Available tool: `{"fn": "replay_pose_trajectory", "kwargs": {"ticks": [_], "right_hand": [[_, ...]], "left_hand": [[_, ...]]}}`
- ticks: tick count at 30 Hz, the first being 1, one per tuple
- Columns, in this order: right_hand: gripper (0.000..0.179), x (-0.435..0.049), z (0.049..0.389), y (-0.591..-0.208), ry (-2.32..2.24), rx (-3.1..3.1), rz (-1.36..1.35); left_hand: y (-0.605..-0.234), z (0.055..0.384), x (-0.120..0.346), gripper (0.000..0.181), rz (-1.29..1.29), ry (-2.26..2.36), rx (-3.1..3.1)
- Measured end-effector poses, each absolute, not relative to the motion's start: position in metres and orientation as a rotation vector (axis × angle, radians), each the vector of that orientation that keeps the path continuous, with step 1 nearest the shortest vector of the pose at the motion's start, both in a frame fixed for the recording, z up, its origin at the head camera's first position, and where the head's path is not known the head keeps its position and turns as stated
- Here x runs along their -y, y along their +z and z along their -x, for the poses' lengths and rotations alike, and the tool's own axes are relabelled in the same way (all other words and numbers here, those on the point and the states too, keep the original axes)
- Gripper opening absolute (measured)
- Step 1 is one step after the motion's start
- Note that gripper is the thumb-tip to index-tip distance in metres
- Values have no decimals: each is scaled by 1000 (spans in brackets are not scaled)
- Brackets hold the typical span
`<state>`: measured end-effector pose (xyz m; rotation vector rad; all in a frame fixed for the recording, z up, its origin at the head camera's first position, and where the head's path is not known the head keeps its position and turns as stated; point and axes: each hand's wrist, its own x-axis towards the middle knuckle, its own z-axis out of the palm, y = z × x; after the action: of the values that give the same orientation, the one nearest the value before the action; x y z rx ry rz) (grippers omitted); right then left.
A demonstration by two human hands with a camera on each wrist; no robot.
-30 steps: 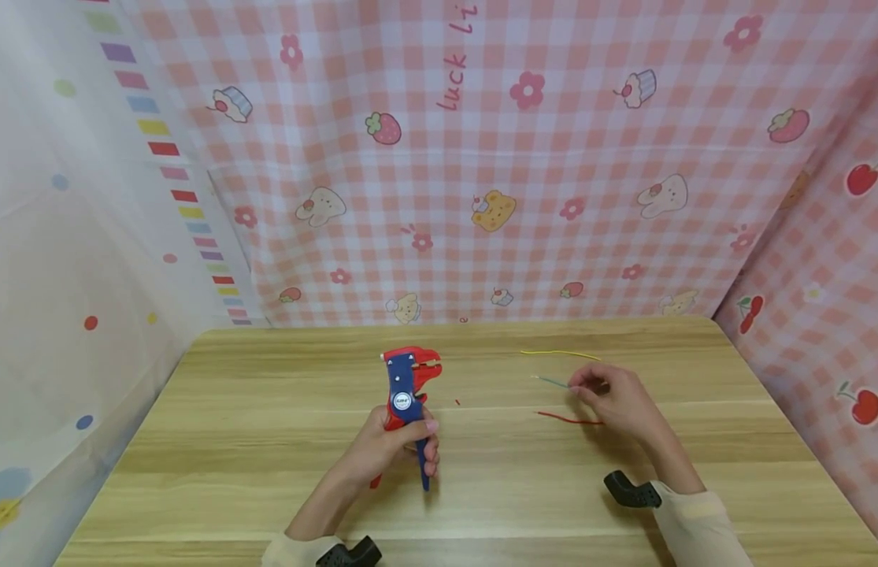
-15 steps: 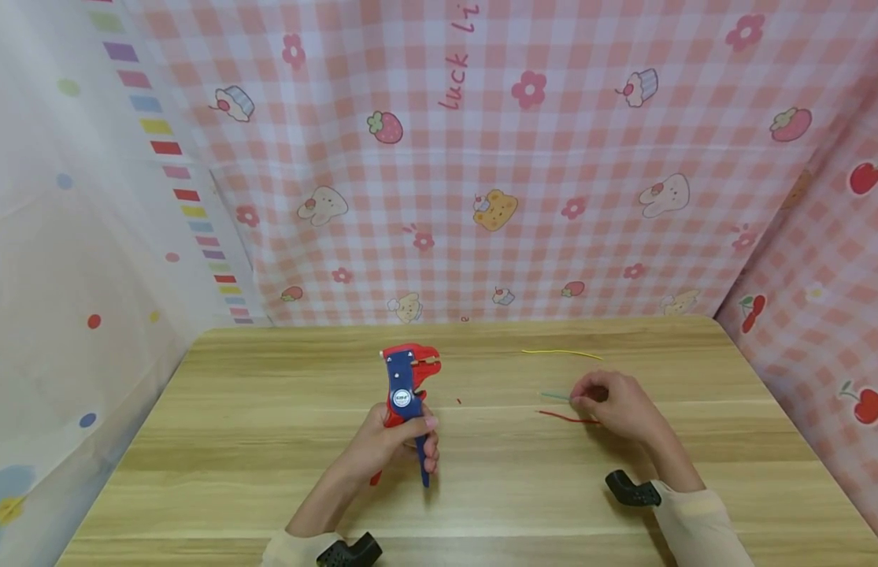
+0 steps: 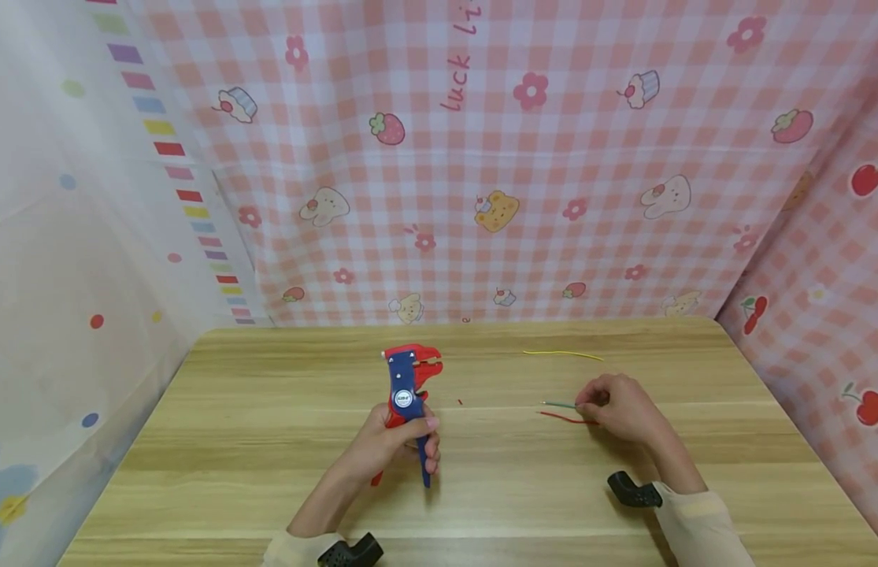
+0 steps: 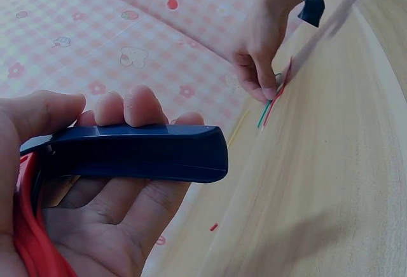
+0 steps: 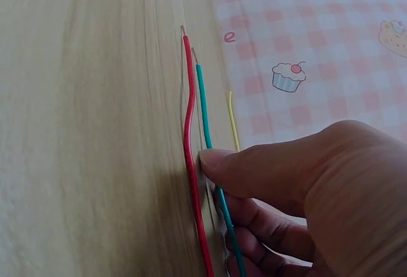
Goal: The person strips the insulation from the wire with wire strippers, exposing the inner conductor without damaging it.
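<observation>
In the head view my left hand [image 3: 387,442] grips a red and blue wire stripper [image 3: 403,379] by its handles, its head pointing away from me. The blue handle lies across the fingers in the left wrist view. Over on the right, my right hand [image 3: 620,407] pinches a green wire [image 5: 203,105] between thumb and fingers. Bare metal shows at that wire's far end. Beside it, nearly parallel and a small gap away, a red wire [image 5: 189,131] lies on the table, also with a bare tip. Fingers hide part of the green wire.
A yellow wire [image 3: 562,353] lies farther back on the wooden table [image 3: 509,488]. Between the hands sits a tiny red piece [image 4: 214,227], apparently wire insulation. A pink checked curtain [image 3: 439,173] hangs behind the table's back edge, with more cloth at both sides.
My right hand has moved slightly toward me with the green wire, bringing it down closer to the red wire. The left hand and wire stripper have stayed almost still.
</observation>
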<state>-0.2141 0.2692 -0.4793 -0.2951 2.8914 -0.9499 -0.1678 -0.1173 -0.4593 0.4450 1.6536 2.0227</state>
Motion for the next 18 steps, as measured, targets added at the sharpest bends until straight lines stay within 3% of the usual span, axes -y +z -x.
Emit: {"fn": "replay_pose_trajectory", "kwargs": {"ticks": [18], "right_hand": [[4, -267, 214, -477, -969, -2871, 292]], "left_hand": [[-459, 167, 119, 20, -462, 2045, -1644]]}}
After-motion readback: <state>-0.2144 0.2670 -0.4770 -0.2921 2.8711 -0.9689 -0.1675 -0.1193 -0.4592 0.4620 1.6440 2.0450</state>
